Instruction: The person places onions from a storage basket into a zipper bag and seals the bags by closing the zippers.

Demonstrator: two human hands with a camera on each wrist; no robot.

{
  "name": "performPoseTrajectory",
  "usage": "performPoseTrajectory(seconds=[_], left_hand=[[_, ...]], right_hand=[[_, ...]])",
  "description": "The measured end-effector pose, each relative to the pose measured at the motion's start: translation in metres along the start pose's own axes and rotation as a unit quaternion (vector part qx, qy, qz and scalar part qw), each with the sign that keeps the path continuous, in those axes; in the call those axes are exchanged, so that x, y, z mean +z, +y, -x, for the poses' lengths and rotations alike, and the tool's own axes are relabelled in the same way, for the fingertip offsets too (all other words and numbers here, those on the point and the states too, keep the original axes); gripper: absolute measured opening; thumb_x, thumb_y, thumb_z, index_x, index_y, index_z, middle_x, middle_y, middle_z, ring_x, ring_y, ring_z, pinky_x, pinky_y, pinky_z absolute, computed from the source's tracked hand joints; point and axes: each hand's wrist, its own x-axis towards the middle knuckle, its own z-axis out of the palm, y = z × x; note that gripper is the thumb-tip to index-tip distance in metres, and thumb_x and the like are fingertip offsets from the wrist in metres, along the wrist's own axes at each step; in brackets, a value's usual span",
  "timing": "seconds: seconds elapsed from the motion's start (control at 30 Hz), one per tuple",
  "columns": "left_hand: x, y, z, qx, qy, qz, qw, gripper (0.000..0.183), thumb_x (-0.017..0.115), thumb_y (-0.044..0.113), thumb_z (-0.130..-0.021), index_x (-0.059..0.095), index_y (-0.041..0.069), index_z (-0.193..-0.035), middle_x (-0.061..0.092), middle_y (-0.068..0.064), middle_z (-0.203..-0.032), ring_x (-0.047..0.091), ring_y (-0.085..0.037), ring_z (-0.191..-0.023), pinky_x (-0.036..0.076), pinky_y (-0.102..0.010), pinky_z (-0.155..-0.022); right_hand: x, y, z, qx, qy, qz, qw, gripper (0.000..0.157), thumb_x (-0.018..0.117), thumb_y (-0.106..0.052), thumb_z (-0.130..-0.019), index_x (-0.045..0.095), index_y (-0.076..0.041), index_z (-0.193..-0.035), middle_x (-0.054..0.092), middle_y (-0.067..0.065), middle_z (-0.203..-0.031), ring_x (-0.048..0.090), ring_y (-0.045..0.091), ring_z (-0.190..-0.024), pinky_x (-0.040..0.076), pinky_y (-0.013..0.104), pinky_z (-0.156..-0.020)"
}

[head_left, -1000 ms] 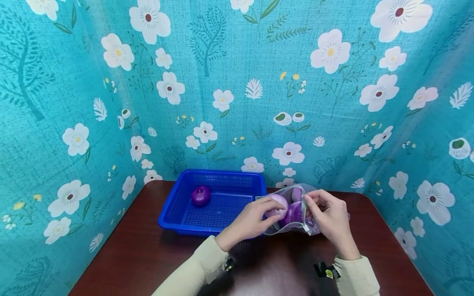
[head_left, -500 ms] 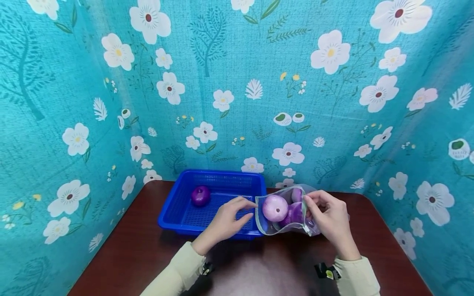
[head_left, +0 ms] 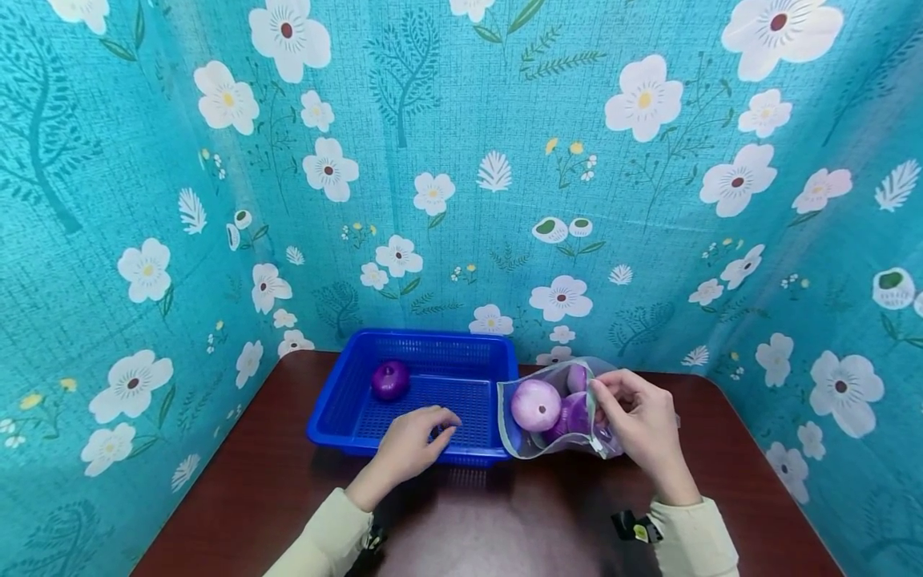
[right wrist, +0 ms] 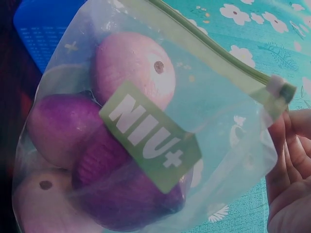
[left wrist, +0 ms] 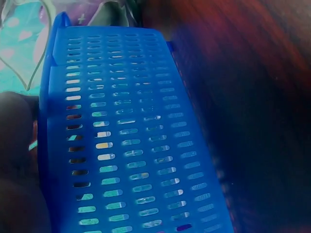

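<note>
My left hand (head_left: pixel 413 442) is over the near edge of a blue plastic basket (head_left: pixel 508 353), with fingers loosely bent and nothing in them. Inside the basket, at its left, sits one purple onion (head_left: pixel 390 380). To the right of the basket, my right hand (head_left: pixel 642 421) pinches the opening edge of a clear zip bag (right wrist: pixel 233 116). Several onions fill that bag; a pale purple one (head_left: pixel 536 405) lies at its mouth, which gapes toward the basket. A green label (right wrist: pixel 150 136) reading "NIU+" and a zip slider (right wrist: pixel 281 91) show in the right wrist view.
Both basket and bag rest on a dark red-brown table (head_left: pixel 490 521). Behind and at both sides hangs a turquoise flowered cloth (head_left: pixel 461 240). In the left wrist view the basket's slotted side wall (left wrist: pixel 131 141) takes up most of the picture.
My left hand has let go of the pale onion at the bag's mouth and moved left to the basket's near edge. The right hand keeps its grip on the bag.
</note>
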Motion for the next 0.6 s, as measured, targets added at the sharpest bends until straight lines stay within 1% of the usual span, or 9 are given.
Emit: performPoseTrajectory(seconds=[0.13,0.23,0.37,0.47,0.6], left_hand=[[-0.0006,0.0025,-0.0021,-0.004,-0.032,-0.008,0.9994,0.011,0.066,0.034,-0.102,0.076,0.029,-0.101,0.076,0.014,-0.095,0.07,-0.007,-0.085,0.057,-0.032,-0.076],[-0.0011,0.0025,-0.0024,-0.003,-0.042,-0.013,0.999,0.01,0.067,0.033,-0.1,0.076,0.029,-0.096,0.075,0.015,-0.092,0.069,-0.007,-0.081,0.056,-0.031,-0.073],[-0.0002,0.0017,-0.0018,0.005,-0.042,-0.026,0.9988,0.012,0.067,0.035,-0.1,0.074,0.03,-0.09,0.072,0.016,-0.087,0.065,-0.007,-0.075,0.053,-0.03,-0.069],[0.0016,0.0008,-0.0016,0.007,-0.038,-0.035,0.9986,0.015,0.067,0.037,-0.1,0.071,0.032,-0.086,0.069,0.018,-0.084,0.06,-0.004,-0.071,0.051,-0.028,-0.067],[0.003,-0.0003,-0.002,0.002,-0.033,-0.039,0.9987,0.02,0.066,0.043,-0.099,0.068,0.033,-0.083,0.063,0.019,-0.077,0.052,-0.001,-0.066,0.046,-0.025,-0.063]], right_hand=[[-0.0017,0.0003,-0.0006,0.005,0.002,-0.001,1.0,0.006,0.076,-0.006,-0.093,0.074,-0.011,-0.09,0.065,0.002,-0.063,0.059,0.011,-0.053,0.047,0.019,-0.049],[-0.0027,0.0005,-0.0005,0.009,0.004,0.003,1.0,0.005,0.077,-0.009,-0.093,0.074,-0.012,-0.091,0.065,0.0,-0.063,0.059,0.011,-0.053,0.047,0.019,-0.05],[-0.0032,0.0014,0.0005,0.011,0.004,0.005,1.0,0.004,0.077,-0.009,-0.093,0.074,-0.011,-0.092,0.065,0.001,-0.064,0.059,0.012,-0.053,0.048,0.019,-0.05],[-0.0034,0.001,0.0016,0.012,0.002,0.003,1.0,0.005,0.077,-0.009,-0.094,0.075,-0.012,-0.091,0.066,0.001,-0.064,0.06,0.012,-0.054,0.048,0.019,-0.05],[-0.0037,-0.0001,0.0024,0.015,0.0,0.0,1.0,0.005,0.076,-0.012,-0.095,0.074,-0.013,-0.091,0.065,0.0,-0.064,0.06,0.012,-0.054,0.049,0.02,-0.051]])
